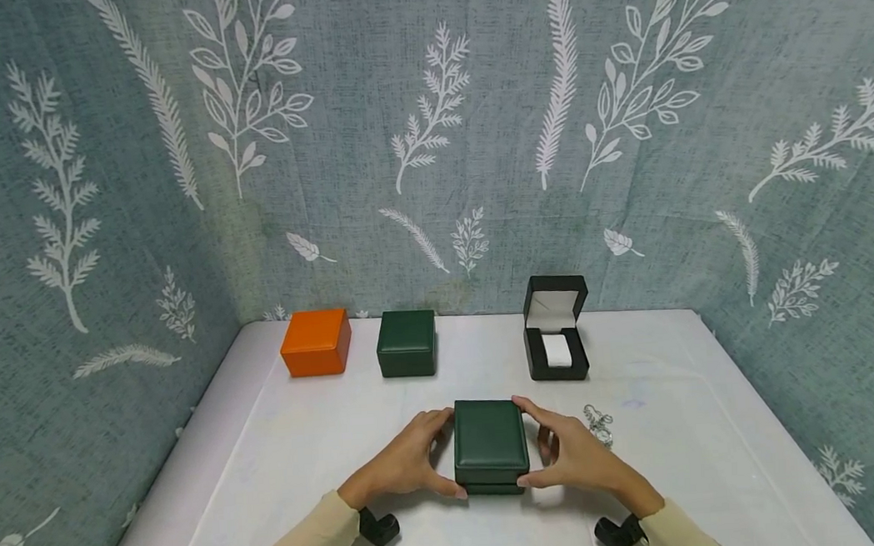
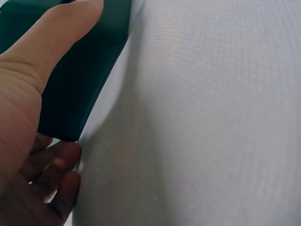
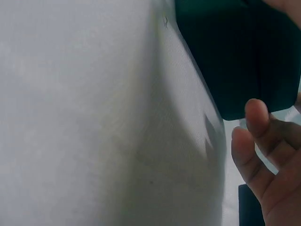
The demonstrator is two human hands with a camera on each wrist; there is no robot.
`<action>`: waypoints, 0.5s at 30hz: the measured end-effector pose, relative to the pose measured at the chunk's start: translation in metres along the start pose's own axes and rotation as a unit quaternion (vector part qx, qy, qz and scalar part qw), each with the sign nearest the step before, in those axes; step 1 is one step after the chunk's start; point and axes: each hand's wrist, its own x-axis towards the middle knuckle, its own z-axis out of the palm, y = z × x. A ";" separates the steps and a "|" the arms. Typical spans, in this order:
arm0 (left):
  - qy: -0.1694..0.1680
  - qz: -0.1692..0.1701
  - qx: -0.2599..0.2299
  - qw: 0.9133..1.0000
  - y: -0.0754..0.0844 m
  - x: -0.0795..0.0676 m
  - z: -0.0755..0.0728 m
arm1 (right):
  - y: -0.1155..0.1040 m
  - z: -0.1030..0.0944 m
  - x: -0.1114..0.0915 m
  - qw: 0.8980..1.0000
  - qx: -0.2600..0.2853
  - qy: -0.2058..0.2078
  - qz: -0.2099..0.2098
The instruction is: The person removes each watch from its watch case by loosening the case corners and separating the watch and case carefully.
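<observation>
Between both hands, near the front of the table, is a closed green box (image 1: 489,435) with a smooth, leather-like lid. My left hand (image 1: 412,454) grips its left side, thumb at the near corner and fingers toward the far one. The right hand (image 1: 565,449) holds the opposite side the same way. In the left wrist view the thumb (image 2: 56,35) lies against the green side. The right wrist view has fingertips (image 3: 257,115) at the box's edge. What the box holds is hidden. Just right of the right hand lies a silver wristwatch (image 1: 599,426) with a metal band.
Farther back stand an orange box (image 1: 316,342) and a second green box (image 1: 407,343), both closed. An open black watch box (image 1: 556,341) with a white cushion stands at the back right. A patterned curtain (image 1: 434,223) borders the white table (image 1: 670,392).
</observation>
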 end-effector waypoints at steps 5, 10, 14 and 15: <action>-0.002 -0.003 0.001 1.000 -0.002 0.000 0.000 | 0.001 -0.003 0.003 1.000 0.013 0.000 -0.001; -0.003 0.001 -0.007 1.000 -0.003 -0.001 0.001 | 0.001 -0.004 0.005 1.000 0.005 0.007 0.004; -0.003 0.005 -0.009 1.000 -0.003 -0.001 0.000 | 0.001 -0.005 0.007 1.000 -0.001 0.016 0.009; -0.004 0.006 -0.008 1.000 -0.003 -0.001 0.000 | 0.001 -0.005 0.008 1.000 0.000 0.018 0.011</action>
